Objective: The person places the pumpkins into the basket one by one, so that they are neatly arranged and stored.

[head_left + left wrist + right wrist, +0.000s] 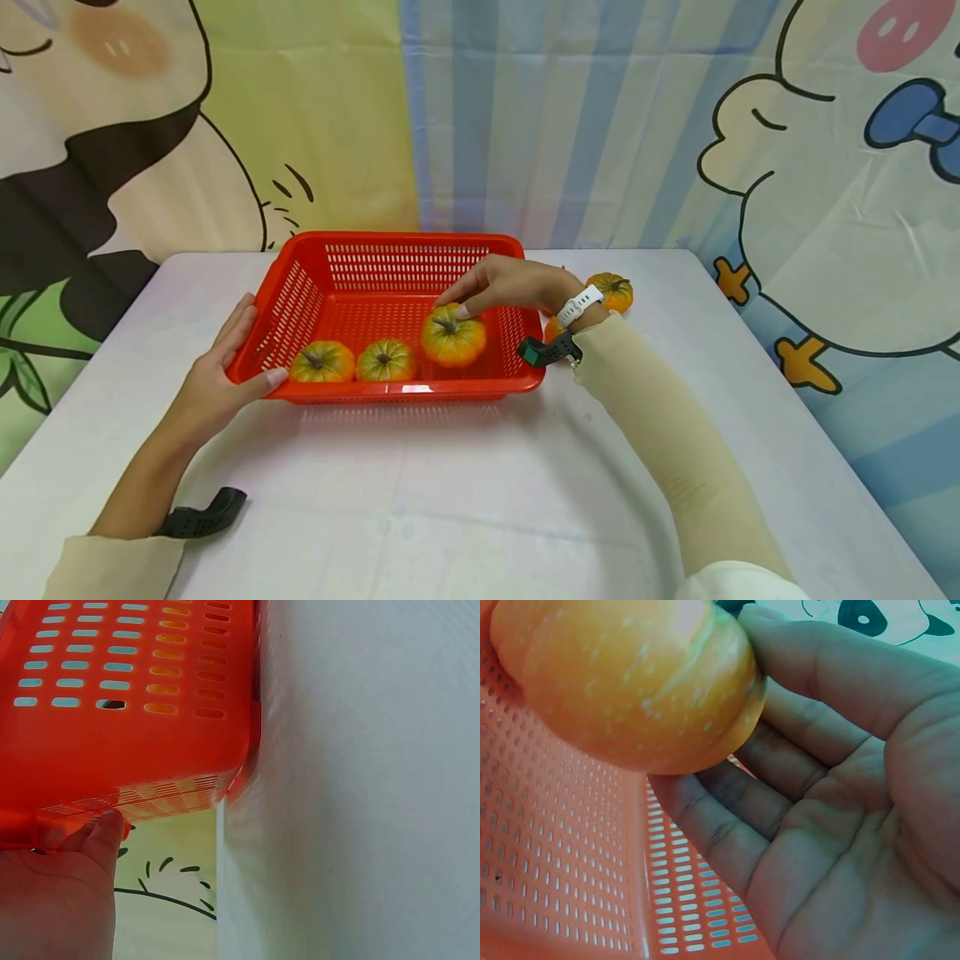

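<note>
A red plastic basket [390, 390] with slotted walls stands on the white table. My left hand [213, 379] holds its left end at the rim, thumb at the front corner; the left wrist view shows that hand [71, 889] beside the basket's outer wall [127, 750]. Inside the basket, my right hand [513, 285] grips a small yellow-orange pumpkin [453, 340] by its upper part. Close up in the right wrist view, thumb and fingertips press against the pumpkin [637, 682]. Two more small pumpkins, one at the left [322, 362] and another in the middle [386, 361], sit along the front wall.
Right of the basket, a small pumpkin [611, 292] lies on the table [420, 500], and another orange one [553, 328] is partly hidden by my right wrist. A cartoon-printed curtain [525, 125] hangs behind the table.
</note>
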`<state>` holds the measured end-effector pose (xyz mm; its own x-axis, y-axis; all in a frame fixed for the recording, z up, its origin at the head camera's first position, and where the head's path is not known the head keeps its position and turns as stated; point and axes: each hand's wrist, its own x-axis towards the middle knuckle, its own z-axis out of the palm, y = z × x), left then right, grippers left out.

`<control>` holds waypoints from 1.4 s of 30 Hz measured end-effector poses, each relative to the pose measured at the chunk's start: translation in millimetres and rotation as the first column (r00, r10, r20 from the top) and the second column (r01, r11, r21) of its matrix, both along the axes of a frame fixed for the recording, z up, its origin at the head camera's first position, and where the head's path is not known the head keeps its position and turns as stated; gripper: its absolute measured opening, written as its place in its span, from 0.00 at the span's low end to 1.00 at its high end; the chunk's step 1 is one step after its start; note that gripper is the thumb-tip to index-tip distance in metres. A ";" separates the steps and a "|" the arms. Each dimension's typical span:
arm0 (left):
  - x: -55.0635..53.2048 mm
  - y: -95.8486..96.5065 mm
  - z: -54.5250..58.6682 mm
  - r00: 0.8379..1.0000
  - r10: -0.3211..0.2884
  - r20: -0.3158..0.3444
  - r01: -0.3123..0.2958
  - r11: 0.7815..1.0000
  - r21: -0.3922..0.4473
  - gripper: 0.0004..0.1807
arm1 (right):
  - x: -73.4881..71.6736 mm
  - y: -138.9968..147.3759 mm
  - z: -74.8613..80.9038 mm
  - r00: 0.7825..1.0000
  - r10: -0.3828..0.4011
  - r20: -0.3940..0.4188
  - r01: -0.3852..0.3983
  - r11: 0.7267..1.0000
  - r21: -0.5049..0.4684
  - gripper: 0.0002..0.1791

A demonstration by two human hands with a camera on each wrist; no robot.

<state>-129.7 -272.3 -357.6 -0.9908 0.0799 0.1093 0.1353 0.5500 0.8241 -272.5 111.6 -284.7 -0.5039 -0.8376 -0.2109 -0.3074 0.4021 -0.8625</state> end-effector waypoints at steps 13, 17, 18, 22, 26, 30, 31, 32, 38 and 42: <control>1.0 1.4 1.4 1.000 0.005 -0.004 -0.005 1.000 -0.002 0.52 | -5.1 -6.5 -4.4 0.990 0.070 0.123 -0.082 0.991 0.101 0.19; 1.2 1.8 1.6 1.000 0.004 -0.008 -0.004 1.000 -0.002 0.52 | -4.9 -6.1 -4.9 0.984 0.089 0.152 -0.111 0.983 0.145 0.18; 0.9 2.0 1.5 1.000 0.003 -0.009 -0.003 1.000 -0.003 0.52 | -5.2 -5.9 -5.4 0.983 0.093 0.158 -0.118 0.981 0.153 0.18; -0.4 1.7 1.1 1.000 0.002 -0.004 -0.002 1.000 0.001 0.52 | -6.0 -5.2 -6.5 0.979 0.103 0.177 -0.131 0.979 0.154 0.18; 0.0 1.6 0.9 1.000 0.006 0.001 -0.006 1.000 -0.001 0.52 | -6.6 -5.7 -6.9 0.978 0.099 0.184 -0.129 0.978 0.161 0.18; 0.6 1.7 1.7 1.000 0.010 0.005 -0.010 1.000 -0.005 0.52 | -6.9 -7.7 -7.1 0.982 0.084 0.167 -0.114 0.977 0.181 0.18; 0.3 1.5 1.6 1.000 0.008 0.005 -0.008 1.000 -0.004 0.52 | -7.1 -8.2 -7.1 0.984 0.078 0.159 -0.108 0.976 0.189 0.17; 0.2 1.6 2.0 1.000 0.009 0.007 -0.009 1.000 -0.002 0.52 | -7.5 -8.4 -7.2 0.987 0.073 0.145 -0.101 0.974 0.202 0.17; 0.2 1.6 3.1 1.000 0.016 0.014 -0.016 1.000 0.002 0.52 | -9.3 -11.9 -7.8 0.992 0.053 0.111 -0.077 0.970 0.229 0.17; 0.5 2.0 2.8 1.000 0.010 0.009 -0.010 1.000 0.007 0.52 | -10.5 -14.6 -10.0 0.993 0.040 0.108 -0.065 0.967 0.246 0.17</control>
